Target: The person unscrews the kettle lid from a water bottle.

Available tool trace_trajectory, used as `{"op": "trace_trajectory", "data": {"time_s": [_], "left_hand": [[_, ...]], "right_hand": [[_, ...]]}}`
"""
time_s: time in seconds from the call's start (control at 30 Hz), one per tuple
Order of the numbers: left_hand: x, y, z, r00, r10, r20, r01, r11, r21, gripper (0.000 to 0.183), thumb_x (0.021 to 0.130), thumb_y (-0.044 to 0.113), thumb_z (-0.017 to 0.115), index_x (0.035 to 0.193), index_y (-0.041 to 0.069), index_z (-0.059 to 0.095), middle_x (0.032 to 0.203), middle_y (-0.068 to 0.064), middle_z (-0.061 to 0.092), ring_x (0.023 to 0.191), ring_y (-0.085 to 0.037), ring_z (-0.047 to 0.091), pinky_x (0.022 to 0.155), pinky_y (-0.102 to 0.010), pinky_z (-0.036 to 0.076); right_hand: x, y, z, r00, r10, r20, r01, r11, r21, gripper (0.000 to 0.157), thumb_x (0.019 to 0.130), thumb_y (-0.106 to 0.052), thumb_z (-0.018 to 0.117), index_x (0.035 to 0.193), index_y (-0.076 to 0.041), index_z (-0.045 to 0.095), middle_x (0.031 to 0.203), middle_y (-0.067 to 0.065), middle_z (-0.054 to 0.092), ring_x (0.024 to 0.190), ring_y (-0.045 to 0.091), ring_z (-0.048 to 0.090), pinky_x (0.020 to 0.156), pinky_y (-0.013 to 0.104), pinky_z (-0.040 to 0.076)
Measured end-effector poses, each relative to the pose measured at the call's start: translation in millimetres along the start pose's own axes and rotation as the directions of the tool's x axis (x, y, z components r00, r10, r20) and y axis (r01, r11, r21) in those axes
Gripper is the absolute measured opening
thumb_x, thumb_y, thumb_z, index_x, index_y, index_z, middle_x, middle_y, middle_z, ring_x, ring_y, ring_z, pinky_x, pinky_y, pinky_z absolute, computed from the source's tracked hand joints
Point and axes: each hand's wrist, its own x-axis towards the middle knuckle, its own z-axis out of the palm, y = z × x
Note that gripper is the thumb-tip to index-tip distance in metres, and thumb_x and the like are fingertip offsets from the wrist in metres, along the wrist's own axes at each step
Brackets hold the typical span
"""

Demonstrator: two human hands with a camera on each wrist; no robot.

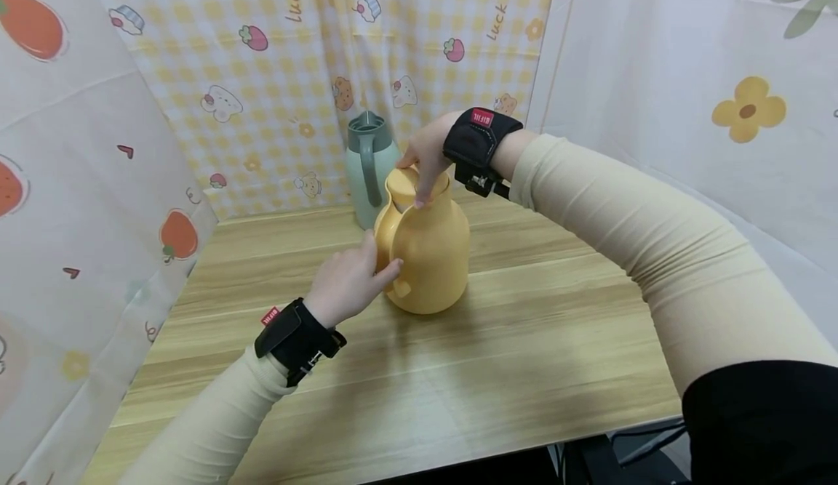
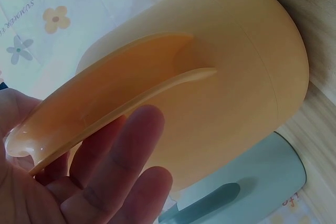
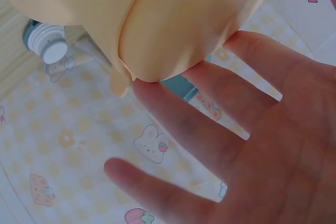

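A yellow thermos jug [image 1: 432,267] stands upright on the wooden table. My left hand [image 1: 347,281] holds its handle [image 2: 115,72], with the thumb on one side and the fingers on the other. Over the top, my right hand [image 1: 428,154] grips the yellow lid [image 1: 402,183] between thumb and fingers. Fingertips [image 3: 149,90] meet the lid's edge in the right wrist view, while the little finger stands off it. The lid sits in the jug's mouth. Behind is a pale green thermos jug [image 1: 356,179] with a darker green handle and collar.
In the right wrist view, a white and green stopper [image 3: 47,40] lies on the table [image 1: 524,339] behind the yellow jug. A checked curtain [image 1: 275,107] hangs along the back edge, with patterned white curtains at both sides.
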Motion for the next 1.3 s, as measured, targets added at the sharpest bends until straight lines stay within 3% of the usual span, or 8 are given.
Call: {"op": "trace_trajectory", "data": {"time_s": [0.47,0.97,1.1,1.2,1.3], "left_hand": [[-0.3,0.3,-0.6,1.000,-0.003,-0.001,0.003,1.000,-0.008,0.037,0.096,0.039,0.057,0.099,0.004,0.044,0.061,-0.001,0.045,0.049,-0.018,0.047,0.044,-0.031,0.034],[-0.8,1.0,-0.6,1.000,-0.003,-0.002,0.003,1.000,-0.011,0.038,0.097,0.039,0.057,0.103,0.004,0.045,0.061,-0.001,0.046,0.049,-0.018,0.047,0.044,-0.031,0.035],[-0.1,1.1,-0.1,1.000,0.001,-0.005,-0.001,1.000,-0.008,0.038,0.096,0.039,0.057,0.104,0.004,0.044,0.061,-0.001,0.046,0.050,-0.018,0.047,0.044,-0.031,0.035],[-0.1,1.1,-0.5,1.000,0.004,-0.006,-0.004,1.000,-0.011,0.039,0.096,0.039,0.057,0.106,0.004,0.044,0.060,-0.001,0.046,0.050,-0.018,0.047,0.044,-0.031,0.035],[-0.6,0.6,0.7,1.000,0.009,-0.014,-0.009,1.000,-0.012,0.039,0.096,0.039,0.057,0.107,0.003,0.045,0.060,-0.001,0.047,0.050,-0.018,0.047,0.044,-0.032,0.035]], "right_hand": [[2.5,9.7,3.2,0.999,-0.039,0.002,0.038,0.998,0.043,0.098,0.079,-0.047,0.078,0.155,-0.021,0.021,0.157,0.007,0.026,0.143,0.026,0.021,0.115,0.037,0.018],[-0.6,2.3,0.1,0.999,0.013,0.036,-0.011,0.998,-0.061,0.100,0.078,-0.039,0.081,0.155,-0.033,0.017,0.157,0.009,0.026,0.141,0.027,0.023,0.112,0.038,0.023],[4.2,5.6,3.8,0.999,0.034,0.014,-0.033,0.996,-0.082,0.104,0.074,-0.031,0.085,0.152,-0.043,0.017,0.132,0.004,0.058,0.123,0.023,0.043,0.100,0.035,0.036],[5.3,8.3,6.3,1.000,0.018,0.005,-0.018,0.997,-0.071,0.107,0.072,-0.024,0.086,0.151,-0.047,0.018,0.122,0.001,0.063,0.115,0.020,0.045,0.095,0.034,0.038],[3.2,10.5,6.7,1.000,-0.005,0.003,0.005,0.999,-0.051,0.105,0.073,-0.023,0.086,0.151,-0.047,0.020,0.146,0.002,0.045,0.130,0.021,0.037,0.104,0.037,0.034]]}}
